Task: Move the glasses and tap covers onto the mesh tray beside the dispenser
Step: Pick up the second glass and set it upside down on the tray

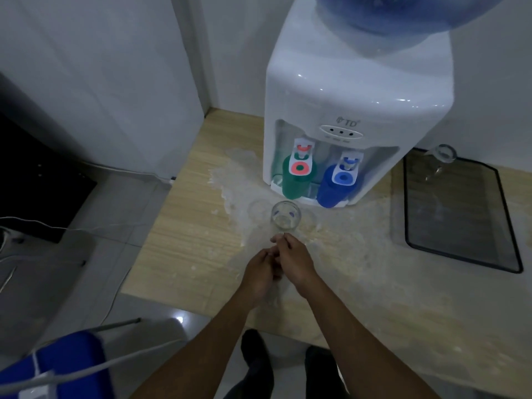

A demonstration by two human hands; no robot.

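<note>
A clear glass (pixel 286 218) stands on the wooden table in front of the white water dispenser (pixel 345 105). A green tap cover (pixel 296 182) sits under the red tap, and a blue tap cover (pixel 335 187) sits under the blue tap. The black mesh tray (pixel 509 226) lies to the right of the dispenser, with another clear glass (pixel 444 153) at its far end. My right hand (pixel 295 256) reaches forward, its fingertips at the near foot of the glass. Whether they grip it is unclear. My left hand (pixel 262 273) is curled against my right hand.
A pale, worn patch spreads over the table (pixel 178 249) around the dispenser. A blue water bottle (pixel 403 15) tops the dispenser. White walls close in behind and on the left. A blue object (pixel 69 361) and cables lie on the floor at lower left.
</note>
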